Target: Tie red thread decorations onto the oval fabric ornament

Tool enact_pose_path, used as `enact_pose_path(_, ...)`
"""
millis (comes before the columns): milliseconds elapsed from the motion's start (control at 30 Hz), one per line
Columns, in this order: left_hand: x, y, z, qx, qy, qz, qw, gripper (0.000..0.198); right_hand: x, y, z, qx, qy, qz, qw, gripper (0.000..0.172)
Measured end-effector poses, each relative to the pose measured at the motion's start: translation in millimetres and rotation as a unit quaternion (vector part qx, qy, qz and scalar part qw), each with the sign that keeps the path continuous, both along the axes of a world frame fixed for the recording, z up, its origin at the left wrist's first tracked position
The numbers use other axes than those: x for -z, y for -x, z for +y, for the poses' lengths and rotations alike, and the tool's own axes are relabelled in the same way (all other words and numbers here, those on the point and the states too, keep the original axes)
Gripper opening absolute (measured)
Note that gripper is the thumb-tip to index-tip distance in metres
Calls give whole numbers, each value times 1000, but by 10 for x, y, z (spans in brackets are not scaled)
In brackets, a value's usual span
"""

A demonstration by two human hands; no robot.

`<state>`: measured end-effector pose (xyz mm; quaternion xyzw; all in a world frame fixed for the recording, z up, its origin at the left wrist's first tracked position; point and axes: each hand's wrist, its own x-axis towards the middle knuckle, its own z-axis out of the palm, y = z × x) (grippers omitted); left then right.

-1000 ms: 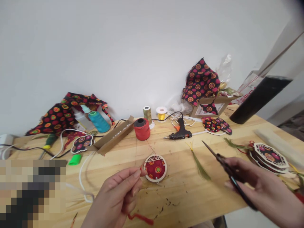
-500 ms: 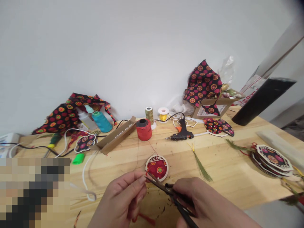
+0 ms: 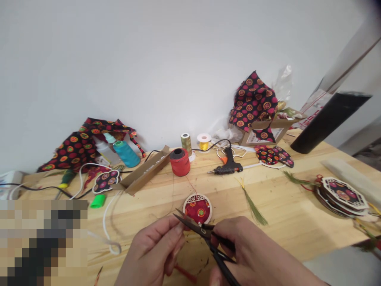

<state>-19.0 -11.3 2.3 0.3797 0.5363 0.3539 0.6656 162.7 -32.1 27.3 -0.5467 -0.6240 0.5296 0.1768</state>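
Scissors [image 3: 204,235], one pair, clamped in right fingers [image 3: 228,229], one red cord [image 3: 186,273] pinched in left fingers [image 3: 172,240]

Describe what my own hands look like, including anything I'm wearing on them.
Your left hand and right hand are both bare, with no gloves. No rings, watch or bracelet show, though some fingers are partly hidden. No sleeve clearly shows on either side before the picture's edge.

Black-handled scissors [image 3: 200,230], red flower-patterned disc [image 3: 198,209]
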Motion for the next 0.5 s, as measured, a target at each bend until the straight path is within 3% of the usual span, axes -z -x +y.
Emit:
enact_pose_path(367,7,-2,13,-6,8,-11,1000,18,40,-3,5,11,65,68,995,10)
enact_pose_path(500,6,-1,21,-4,0,-10,1000,20,116,-25,-19,20,45,56,997,14)
